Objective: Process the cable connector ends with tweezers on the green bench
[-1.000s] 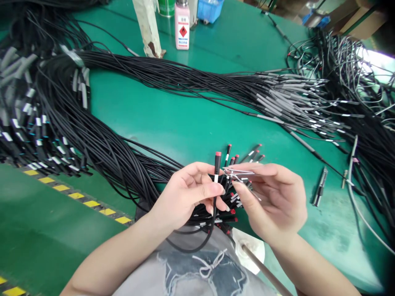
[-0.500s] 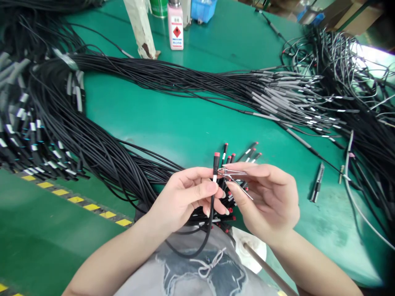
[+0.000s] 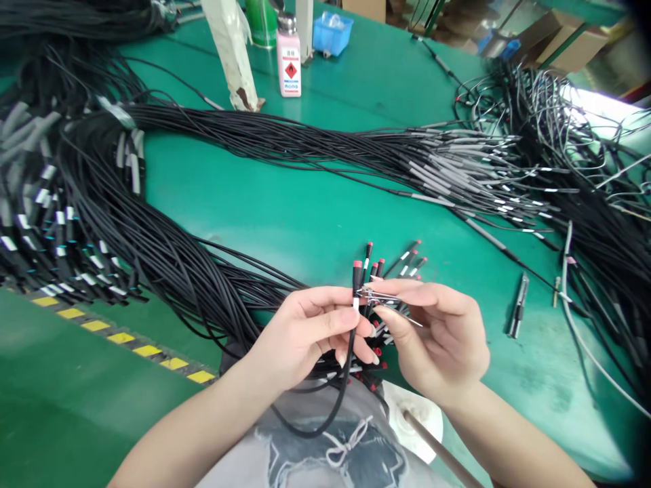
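Observation:
My left hand [image 3: 315, 332] pinches a black cable [image 3: 349, 359] just below its red-capped connector [image 3: 357, 272], which stands upright; a white label shows by the fingertips. From the right, my right hand [image 3: 440, 332] holds a small metal tool [image 3: 389, 298], thin and silvery, between thumb and fingers. The tool's tip touches or nearly touches the cable at the connector's lower end; the exact contact is too small to tell. Behind both hands lie several more red-tipped connectors [image 3: 380, 266], partly hidden by the fingers.
Thick black cable bundles [image 3: 167, 237] lie at the left and across the green table [image 3: 264, 210]. A pink bottle [image 3: 289, 61], a blue bin [image 3: 332, 34] and a whitish post [image 3: 231, 54] stand at the back. At the right are a cutter [image 3: 519, 306] and tangled wires [image 3: 584, 135].
The metal tool's handles have come closer together in my right hand, whose thumb and fingers are nearer each other. The whole view has shifted slightly.

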A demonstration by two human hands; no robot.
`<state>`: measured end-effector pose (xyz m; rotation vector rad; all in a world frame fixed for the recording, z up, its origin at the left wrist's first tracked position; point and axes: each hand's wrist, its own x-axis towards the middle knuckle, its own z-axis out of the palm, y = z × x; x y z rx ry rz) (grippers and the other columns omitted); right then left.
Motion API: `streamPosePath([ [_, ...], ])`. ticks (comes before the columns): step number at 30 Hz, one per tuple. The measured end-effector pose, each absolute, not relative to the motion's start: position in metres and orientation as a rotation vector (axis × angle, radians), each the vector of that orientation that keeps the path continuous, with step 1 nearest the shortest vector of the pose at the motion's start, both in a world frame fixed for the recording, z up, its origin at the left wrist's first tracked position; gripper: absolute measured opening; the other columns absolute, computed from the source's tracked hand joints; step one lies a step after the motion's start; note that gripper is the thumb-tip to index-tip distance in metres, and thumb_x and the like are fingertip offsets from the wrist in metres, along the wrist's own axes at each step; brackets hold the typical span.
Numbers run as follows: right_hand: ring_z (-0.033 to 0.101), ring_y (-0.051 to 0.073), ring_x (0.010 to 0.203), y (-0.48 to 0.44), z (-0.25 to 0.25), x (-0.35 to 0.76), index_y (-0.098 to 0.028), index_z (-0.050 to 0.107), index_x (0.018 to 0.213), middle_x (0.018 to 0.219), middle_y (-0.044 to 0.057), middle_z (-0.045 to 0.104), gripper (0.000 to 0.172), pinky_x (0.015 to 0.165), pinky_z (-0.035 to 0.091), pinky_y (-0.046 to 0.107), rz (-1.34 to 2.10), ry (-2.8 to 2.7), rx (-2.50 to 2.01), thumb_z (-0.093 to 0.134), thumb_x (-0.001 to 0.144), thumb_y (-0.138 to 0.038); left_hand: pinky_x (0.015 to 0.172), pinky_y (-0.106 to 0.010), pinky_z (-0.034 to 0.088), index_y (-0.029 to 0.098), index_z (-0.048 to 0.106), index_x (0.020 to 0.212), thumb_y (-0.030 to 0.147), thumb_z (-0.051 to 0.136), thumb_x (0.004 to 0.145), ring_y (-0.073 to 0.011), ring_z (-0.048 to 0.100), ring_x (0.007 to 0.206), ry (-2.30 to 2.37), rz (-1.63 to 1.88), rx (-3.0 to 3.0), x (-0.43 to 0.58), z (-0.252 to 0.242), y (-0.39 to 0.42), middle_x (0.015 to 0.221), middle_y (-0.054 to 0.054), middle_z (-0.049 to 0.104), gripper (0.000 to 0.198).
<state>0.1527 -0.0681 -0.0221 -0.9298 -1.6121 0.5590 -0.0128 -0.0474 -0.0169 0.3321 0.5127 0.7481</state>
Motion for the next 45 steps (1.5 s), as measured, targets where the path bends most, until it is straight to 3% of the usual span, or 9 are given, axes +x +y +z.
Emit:
streamPosePath([
  [11,0.071,0.02,0.097,-0.0688,-0.0172,0.1521,-0.021,0.05,0.122,0.107,0.009,0.069,0.048,0.082,0.065,0.037,0.647,-1.554,-0.839,0.059,0.083,0.005,0.041,-0.014,0.05,0.014,0.075,0.085,0.021,0.08,0.074,-0.0139,0.069,0.055,0.619,0.795,0.371,-0.0133,-0.0104,-0.049,0.069,-0.003,0.073,0.014],
  [20,0.069,0.019,0.104,-0.0719,-0.0192,0.1528,-0.021,0.048,0.125,0.113,0.01,0.067,0.061,0.084,0.064,0.033,0.648,-1.632,-0.825,0.06,0.076,0.012,0.039,-0.012,0.047,0.013,0.066,0.069,0.018,0.084,0.068,-0.0121,0.067,0.048,0.634,0.797,0.357,-0.0126,-0.0098,-0.0471,0.061,-0.002,0.072,0.019],
  [30,0.071,0.018,0.102,-0.0743,-0.0186,0.1516,-0.02,0.052,0.114,0.108,0.008,0.07,0.049,0.082,0.064,0.027,0.615,-1.658,-0.912,0.065,0.076,0.008,0.038,-0.011,0.044,0.014,0.063,0.067,0.02,0.086,0.066,-0.0105,0.066,0.046,0.641,0.796,0.355,-0.0128,-0.0118,-0.0469,0.058,0.0,0.07,0.023],
  [45,0.071,0.018,0.103,-0.073,-0.0171,0.1505,-0.02,0.052,0.117,0.111,0.009,0.07,0.053,0.085,0.062,0.026,0.572,-1.692,-0.89,0.063,0.074,0.009,0.037,-0.011,0.041,0.014,0.061,0.066,0.023,0.087,0.064,-0.0099,0.063,0.044,0.663,0.788,0.364,-0.0128,-0.012,-0.0475,0.054,0.001,0.067,0.027],
])
